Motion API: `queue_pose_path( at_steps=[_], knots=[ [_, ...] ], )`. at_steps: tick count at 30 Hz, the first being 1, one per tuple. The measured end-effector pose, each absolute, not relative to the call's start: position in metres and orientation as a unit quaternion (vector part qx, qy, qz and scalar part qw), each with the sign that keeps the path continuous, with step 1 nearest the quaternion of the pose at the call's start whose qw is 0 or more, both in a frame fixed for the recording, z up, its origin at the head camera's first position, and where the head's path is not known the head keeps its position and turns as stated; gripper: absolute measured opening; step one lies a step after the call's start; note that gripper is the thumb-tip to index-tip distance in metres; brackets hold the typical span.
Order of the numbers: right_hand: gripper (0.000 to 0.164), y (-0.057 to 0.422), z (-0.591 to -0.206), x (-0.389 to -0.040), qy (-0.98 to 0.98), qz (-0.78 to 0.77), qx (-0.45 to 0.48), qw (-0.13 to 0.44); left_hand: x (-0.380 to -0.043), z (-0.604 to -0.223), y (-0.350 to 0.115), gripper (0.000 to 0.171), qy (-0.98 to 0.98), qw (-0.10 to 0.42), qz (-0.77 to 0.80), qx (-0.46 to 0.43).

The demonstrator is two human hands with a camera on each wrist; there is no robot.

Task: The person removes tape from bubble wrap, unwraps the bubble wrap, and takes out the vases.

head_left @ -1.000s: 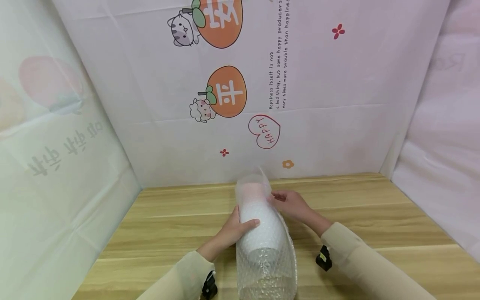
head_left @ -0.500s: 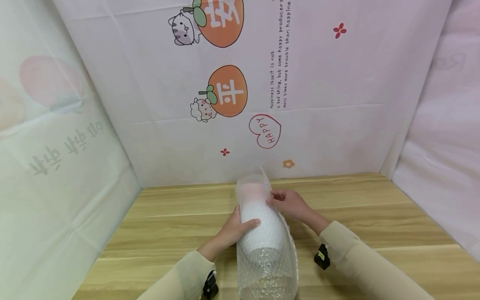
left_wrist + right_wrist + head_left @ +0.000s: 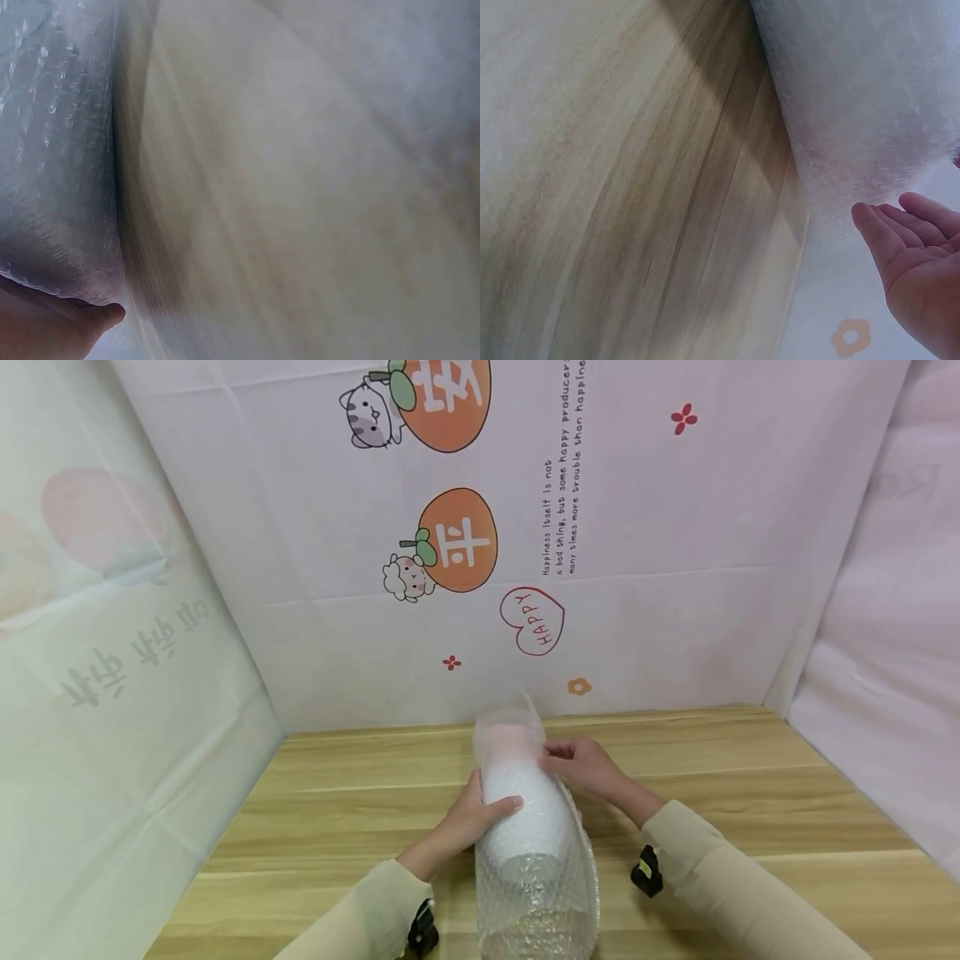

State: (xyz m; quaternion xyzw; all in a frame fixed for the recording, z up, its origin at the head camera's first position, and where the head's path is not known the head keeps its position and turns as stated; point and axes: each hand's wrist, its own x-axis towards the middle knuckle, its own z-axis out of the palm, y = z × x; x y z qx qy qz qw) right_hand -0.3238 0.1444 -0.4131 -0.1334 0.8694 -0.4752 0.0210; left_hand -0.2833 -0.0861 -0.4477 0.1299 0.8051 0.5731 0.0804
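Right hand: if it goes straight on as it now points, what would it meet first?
Most likely the bubble wrap: the right hand seems to touch its side, though depth is unclear.

White rounded object (image 3: 528, 818), pinkish toward narrower far end, enclosed in translucent bubble wrap (image 3: 536, 935); wrap extends past both ends. Long axis near-to-far over worktop (image 3: 337, 827); contact beneath unclear.

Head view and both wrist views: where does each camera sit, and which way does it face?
Head: on the head, facing forward and down at the wrapped item; left hand, right hand, sleeves show.
Left wrist: on that wrist, facing the wrapped item and tabletop; left hand partly shows.
Right wrist: on that wrist, facing the wrapped item and tabletop; right hand shows.
Head and right wrist both show the orange flower.
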Motion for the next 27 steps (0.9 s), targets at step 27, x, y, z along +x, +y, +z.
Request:
queue_pose_path(
  at_steps=[27],
  knots=[
    [0.035,0.1412,-0.4174,-0.3275,0.883,-0.449,-0.138,-0.016,-0.2825,-0.445,-0.0864,0.103,0.804,0.086,0.574,0.13]
  ],
)
